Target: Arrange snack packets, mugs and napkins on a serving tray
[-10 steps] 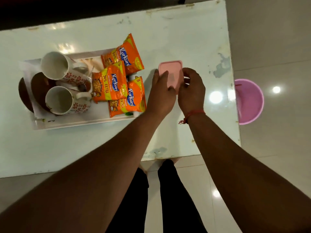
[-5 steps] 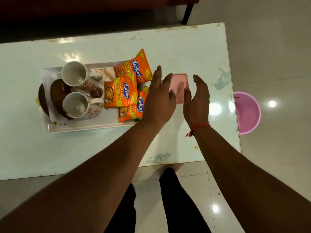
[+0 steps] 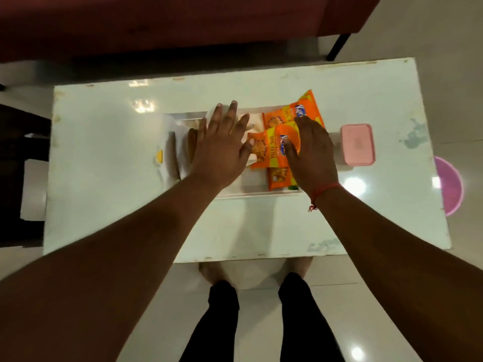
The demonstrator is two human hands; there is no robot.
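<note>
A white serving tray (image 3: 257,194) lies in the middle of the white table. My left hand (image 3: 222,147) hovers over its left half with fingers spread, hiding the two mugs. A white napkin (image 3: 173,131) and brown saucers (image 3: 193,145) show beside that hand. My right hand (image 3: 312,152) lies over the orange snack packets (image 3: 264,152) on the tray's right half, fingers reaching down onto the top packet; whether they grip it is not visible. Another packet (image 3: 308,105) sticks out behind, and a third (image 3: 278,178) lies nearest me.
A pink lidded box (image 3: 357,145) sits on the table (image 3: 104,152) right of the tray. A pink bucket (image 3: 450,186) stands on the floor past the table's right edge. A dark red sofa (image 3: 183,24) runs along the far side. My legs are below the near edge.
Both hands left the pink box and moved left over the tray. The left hand now covers the mugs and the right hand lies on the snack packets. The view tilted upward.
</note>
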